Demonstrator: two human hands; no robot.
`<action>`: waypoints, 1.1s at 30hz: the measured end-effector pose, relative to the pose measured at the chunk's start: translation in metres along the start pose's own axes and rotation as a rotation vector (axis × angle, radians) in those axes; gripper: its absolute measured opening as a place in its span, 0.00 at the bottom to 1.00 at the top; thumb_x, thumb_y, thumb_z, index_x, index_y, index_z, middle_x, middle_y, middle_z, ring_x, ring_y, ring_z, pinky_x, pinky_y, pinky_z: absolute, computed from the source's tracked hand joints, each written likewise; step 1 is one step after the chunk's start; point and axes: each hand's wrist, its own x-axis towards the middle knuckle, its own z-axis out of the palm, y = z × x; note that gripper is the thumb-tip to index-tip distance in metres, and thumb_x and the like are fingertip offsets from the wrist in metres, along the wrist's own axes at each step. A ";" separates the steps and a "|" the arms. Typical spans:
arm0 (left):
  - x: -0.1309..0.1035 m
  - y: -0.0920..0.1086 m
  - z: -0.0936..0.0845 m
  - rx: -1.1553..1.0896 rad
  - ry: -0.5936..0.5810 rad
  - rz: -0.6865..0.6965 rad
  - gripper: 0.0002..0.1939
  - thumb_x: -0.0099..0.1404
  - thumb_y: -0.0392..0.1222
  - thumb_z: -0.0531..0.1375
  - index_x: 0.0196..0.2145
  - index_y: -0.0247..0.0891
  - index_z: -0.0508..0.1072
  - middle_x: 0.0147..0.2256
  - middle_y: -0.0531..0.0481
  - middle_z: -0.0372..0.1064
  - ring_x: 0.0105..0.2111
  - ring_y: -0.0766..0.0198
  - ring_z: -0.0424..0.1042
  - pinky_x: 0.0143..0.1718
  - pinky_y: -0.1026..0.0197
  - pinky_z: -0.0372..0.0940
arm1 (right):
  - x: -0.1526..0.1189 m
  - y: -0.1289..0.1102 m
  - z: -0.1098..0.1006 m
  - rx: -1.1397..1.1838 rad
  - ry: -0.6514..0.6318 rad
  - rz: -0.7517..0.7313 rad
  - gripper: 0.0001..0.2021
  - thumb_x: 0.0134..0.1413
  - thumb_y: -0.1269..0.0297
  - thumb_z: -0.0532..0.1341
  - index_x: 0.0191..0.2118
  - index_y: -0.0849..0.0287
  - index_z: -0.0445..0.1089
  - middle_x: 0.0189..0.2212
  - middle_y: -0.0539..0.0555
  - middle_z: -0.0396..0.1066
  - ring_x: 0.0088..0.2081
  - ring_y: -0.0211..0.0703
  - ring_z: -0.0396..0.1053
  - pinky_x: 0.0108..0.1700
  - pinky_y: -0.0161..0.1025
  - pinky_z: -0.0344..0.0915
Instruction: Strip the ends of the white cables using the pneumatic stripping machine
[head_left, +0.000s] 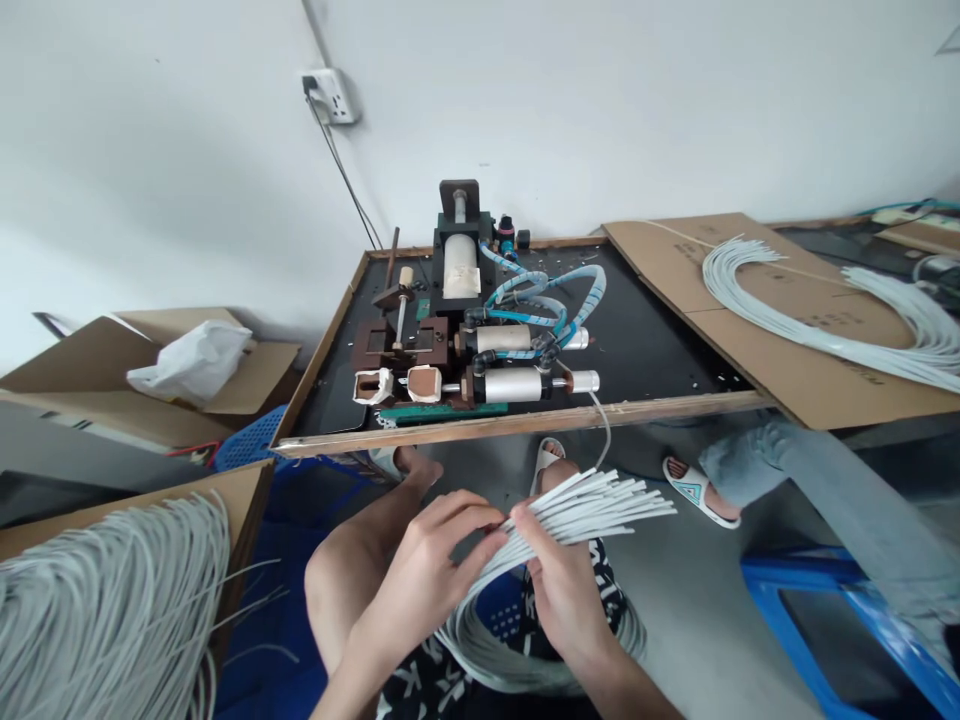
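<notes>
A coiled bundle of white cables [585,510] lies over the person's lap, its loose ends fanned out toward the right. My right hand [562,585] is closed round the bundle just behind those ends, thumb on top. Beside it, my left hand [442,550] has its thumb and fingertips pinched on the same cables from the left. The coil's lower loop [502,660] hangs below both wrists. Beyond the hands, on the bench, sits a pneumatic machine [514,385] with metal cylinders and blue air hoses [592,290].
A wooden bench edge [525,422] runs in front of the knees. At left is a heap of white cables [112,610] near an open cardboard box [112,385]. Another cable bundle [810,325] rests on cardboard [675,260]. A co-worker's leg [825,500] and blue stool [802,630] are at right.
</notes>
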 end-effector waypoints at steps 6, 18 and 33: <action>-0.001 -0.008 0.012 -0.043 0.125 0.052 0.06 0.71 0.34 0.61 0.40 0.39 0.79 0.35 0.48 0.73 0.36 0.62 0.72 0.38 0.62 0.68 | 0.002 0.002 -0.001 0.082 -0.067 0.085 0.12 0.41 0.61 0.75 0.31 0.53 0.73 0.30 0.47 0.74 0.33 0.43 0.70 0.40 0.40 0.70; -0.002 -0.020 0.028 -0.439 0.430 -0.249 0.07 0.75 0.43 0.55 0.38 0.40 0.68 0.29 0.54 0.70 0.29 0.67 0.70 0.34 0.65 0.66 | 0.006 0.004 -0.008 0.108 -0.095 0.171 0.16 0.43 0.60 0.77 0.37 0.54 0.74 0.31 0.47 0.76 0.31 0.45 0.76 0.37 0.43 0.75; 0.005 -0.008 -0.003 -0.491 0.839 -0.427 0.15 0.65 0.48 0.66 0.42 0.34 0.80 0.28 0.49 0.77 0.19 0.70 0.67 0.22 0.67 0.64 | 0.001 -0.017 -0.006 0.123 -0.128 0.166 0.17 0.46 0.57 0.77 0.34 0.57 0.72 0.28 0.48 0.76 0.33 0.45 0.79 0.41 0.41 0.77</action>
